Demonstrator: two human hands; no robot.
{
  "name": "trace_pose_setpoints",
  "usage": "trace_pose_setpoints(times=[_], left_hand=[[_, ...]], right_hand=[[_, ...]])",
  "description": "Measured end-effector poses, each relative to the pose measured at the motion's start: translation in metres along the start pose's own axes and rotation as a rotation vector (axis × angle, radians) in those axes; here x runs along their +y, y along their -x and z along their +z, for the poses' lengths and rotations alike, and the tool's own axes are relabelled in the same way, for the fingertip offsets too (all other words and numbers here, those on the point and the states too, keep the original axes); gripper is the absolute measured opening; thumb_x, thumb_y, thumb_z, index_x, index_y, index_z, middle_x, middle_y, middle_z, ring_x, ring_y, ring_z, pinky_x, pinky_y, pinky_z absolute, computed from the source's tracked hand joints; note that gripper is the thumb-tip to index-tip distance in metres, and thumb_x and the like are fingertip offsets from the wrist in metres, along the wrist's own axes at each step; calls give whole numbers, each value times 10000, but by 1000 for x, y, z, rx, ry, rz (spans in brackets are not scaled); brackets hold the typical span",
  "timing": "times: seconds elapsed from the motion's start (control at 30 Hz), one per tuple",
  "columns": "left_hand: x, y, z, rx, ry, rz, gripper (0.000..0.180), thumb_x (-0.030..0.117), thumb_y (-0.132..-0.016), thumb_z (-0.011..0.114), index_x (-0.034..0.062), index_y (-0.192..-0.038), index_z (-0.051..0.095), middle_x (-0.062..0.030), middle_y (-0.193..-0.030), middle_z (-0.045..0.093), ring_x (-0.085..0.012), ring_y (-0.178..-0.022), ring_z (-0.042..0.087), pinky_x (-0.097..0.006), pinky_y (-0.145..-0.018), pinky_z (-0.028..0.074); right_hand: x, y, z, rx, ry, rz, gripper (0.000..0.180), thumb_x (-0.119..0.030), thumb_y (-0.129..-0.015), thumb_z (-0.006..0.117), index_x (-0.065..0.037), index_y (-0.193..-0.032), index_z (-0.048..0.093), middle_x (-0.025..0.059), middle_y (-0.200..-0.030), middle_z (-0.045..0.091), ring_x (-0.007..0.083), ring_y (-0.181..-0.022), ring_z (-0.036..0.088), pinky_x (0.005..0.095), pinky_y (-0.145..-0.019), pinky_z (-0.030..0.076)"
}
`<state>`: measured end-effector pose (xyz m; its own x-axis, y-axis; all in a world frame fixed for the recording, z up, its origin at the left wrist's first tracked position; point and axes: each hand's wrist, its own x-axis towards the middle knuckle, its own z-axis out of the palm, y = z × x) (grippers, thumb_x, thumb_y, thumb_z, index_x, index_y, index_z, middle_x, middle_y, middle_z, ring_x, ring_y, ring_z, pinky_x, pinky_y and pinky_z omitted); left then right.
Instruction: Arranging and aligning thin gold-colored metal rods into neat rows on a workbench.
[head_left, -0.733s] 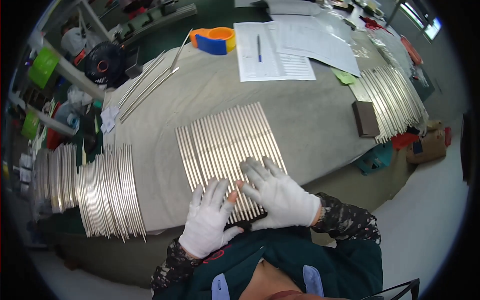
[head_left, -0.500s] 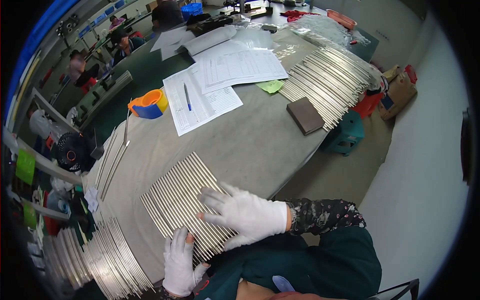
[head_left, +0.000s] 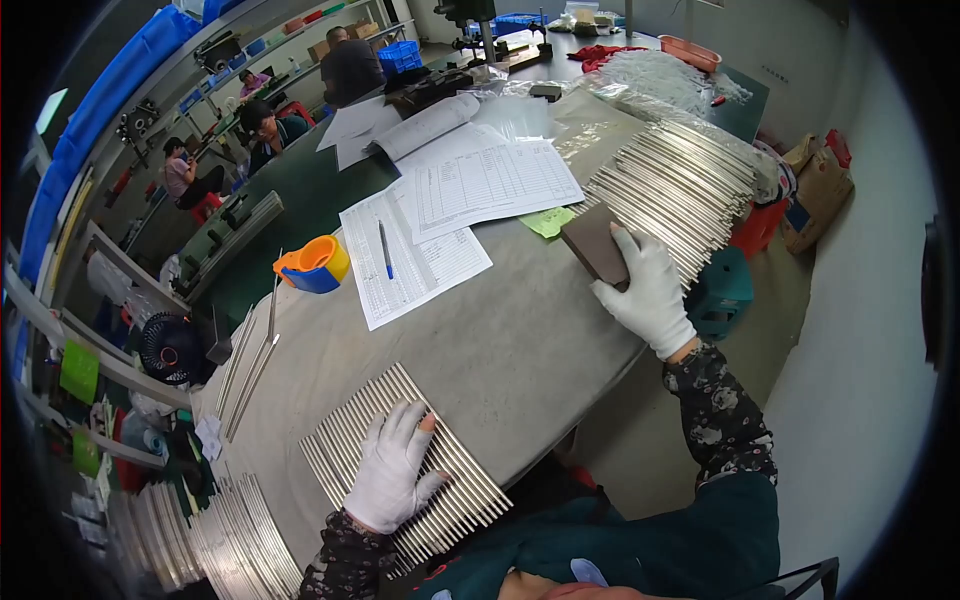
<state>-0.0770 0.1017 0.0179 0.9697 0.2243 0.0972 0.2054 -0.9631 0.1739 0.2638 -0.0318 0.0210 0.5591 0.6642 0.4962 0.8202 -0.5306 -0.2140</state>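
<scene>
Rested the left hand (head_left: 392, 480), gloved in white, on top of a flat row of silvery rods (head_left: 465, 482) at the lower centre of the frame, with its fingers nearly straight and slightly spread, and with the thumb out to the right — bare skin at the tips of thumb and index finger. Had the rods side by side on the grey worktop (head_left: 500, 365), slanting from upper left to lower right. Had the right hand (head_left: 652, 298), also gloved in white, at a dark brown block (head_left: 592, 243) right of centre, with its fingers curved at the block's right side and with the thumb near its lower corner. Could not tell a firm pinch from a light touch there. Saw a green paper slip (head_left: 548, 222) just left of the block, and a larger spread of rods (head_left: 685, 190) beside it at the upper right. Noted printed sheets (head_left: 490, 190) at the upper centre — with a pen (head_left: 385, 250) on one — and a blue and orange tape dispenser (head_left: 320, 280) to their left. Saw more rods (head_left: 245, 540) stacked at the lower left.
</scene>
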Motion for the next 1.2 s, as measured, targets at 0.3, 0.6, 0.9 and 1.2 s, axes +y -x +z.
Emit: trace_pose_setpoints(times=[0.3,0.6,0.9,1.2], left_hand=[[0,-8,12,14,21,-52,692,363,-737,654,-14,-1261,405,-199,-1324,395,-378,-1241,354,-532,-1031,239],[-4,-11,9,-36,105,-86,662,471,-843,507,22,-1310,368,-222,-1330,394,-413,-1226,372,-555,-1029,228],[-2,-11,6,-65,120,-107,656,402,-756,625,4,-1237,424,-190,-1312,396,-378,-1233,363,-544,-1032,224],[-3,-10,11,-60,129,-115,660,493,-868,468,61,-1346,324,-217,-1331,387,-419,-1219,374,-580,-1014,235]], right_hand=[[-57,-110,84,-260,0,-126,865,-339,-736,666,-57,-1432,237,266,-1380,349,409,-1273,363,509,-1015,327],[-40,-147,137,-185,301,-256,517,-89,-858,459,-193,-1360,390,178,-1109,540,332,-992,565,409,-758,501],[-55,-198,167,-159,172,-231,492,-92,-858,472,-217,-1331,418,161,-969,583,306,-925,605,392,-741,506],[0,-178,68,-238,-245,-144,519,-134,-711,603,-64,-1222,538,161,-1109,598,323,-1058,555,373,-949,419]])
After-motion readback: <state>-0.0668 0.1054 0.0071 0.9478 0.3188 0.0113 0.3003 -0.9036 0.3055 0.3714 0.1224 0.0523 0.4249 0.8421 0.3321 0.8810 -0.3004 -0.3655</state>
